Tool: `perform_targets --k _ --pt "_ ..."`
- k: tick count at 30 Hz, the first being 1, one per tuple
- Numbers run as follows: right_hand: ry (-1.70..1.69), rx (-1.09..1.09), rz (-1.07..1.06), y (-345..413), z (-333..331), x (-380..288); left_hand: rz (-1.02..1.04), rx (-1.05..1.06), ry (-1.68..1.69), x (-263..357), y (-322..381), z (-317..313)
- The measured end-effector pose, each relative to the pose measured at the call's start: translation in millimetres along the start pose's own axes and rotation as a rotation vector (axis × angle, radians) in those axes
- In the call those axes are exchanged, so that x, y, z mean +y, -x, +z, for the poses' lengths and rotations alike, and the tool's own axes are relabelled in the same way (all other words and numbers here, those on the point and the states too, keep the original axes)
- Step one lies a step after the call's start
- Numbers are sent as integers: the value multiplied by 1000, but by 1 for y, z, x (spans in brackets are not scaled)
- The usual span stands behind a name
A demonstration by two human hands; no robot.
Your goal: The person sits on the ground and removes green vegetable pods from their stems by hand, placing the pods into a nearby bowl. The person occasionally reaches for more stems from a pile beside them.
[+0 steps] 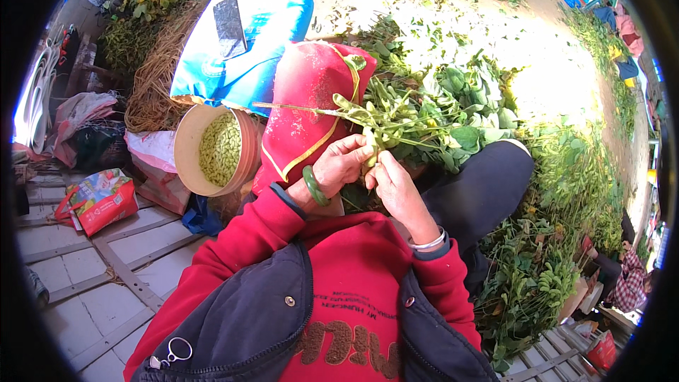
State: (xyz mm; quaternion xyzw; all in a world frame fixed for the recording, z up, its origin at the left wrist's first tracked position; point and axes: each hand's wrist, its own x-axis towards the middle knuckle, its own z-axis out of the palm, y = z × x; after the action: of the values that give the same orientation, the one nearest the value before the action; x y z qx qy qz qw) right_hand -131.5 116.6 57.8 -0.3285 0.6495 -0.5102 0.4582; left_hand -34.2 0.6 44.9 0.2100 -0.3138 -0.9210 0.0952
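Note:
My left hand (345,164), with a green bangle at the wrist, pinches a green bean pod (372,151) between thumb and fingers. From the other side, my right hand (393,183), wearing a silver bracelet, grips the pod's lower end. Just beyond my fingers a cut bean plant (392,119) with pods and leaves lies across my lap, its bare stalk pointing left over a red cloth (310,95) on my knee. Left of that knee, a tilted bucket (183,151) holds many shelled green beans (220,151).
A blue and white sack (265,10) bears a dark phone (229,26). Heaped bean plants (536,270) lie to the right. At left are a red printed bag (106,201) and a slatted floor (90,297). Other people sit at upper left and far right (626,284).

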Motion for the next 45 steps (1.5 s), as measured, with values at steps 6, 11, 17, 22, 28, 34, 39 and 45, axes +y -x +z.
perform_targets --k 6,11,17,22,28,34,39,45 --pt "-377 -73 198 0 -6 4 -99 -95 10 1 0 -12" --pt "266 113 -40 0 -3 4 -64 -168 81 0 -2 -10" --pt "386 249 -168 -1 0 -4 -2 -82 -226 2 -1 4" --pt "458 280 -70 -4 7 -9 -42 -42 -100 2 2 9" --pt "794 394 -199 0 8 -14 -151 -33 7 8 1 5" --pt "507 438 -302 1 6 -11 -131 69 77 1 -4 4" --pt "326 292 -325 0 6 -6 -131 -40 109 -2 -5 -8" --pt "-272 247 -39 -2 5 0 -150 -81 144 -7 -4 -15"
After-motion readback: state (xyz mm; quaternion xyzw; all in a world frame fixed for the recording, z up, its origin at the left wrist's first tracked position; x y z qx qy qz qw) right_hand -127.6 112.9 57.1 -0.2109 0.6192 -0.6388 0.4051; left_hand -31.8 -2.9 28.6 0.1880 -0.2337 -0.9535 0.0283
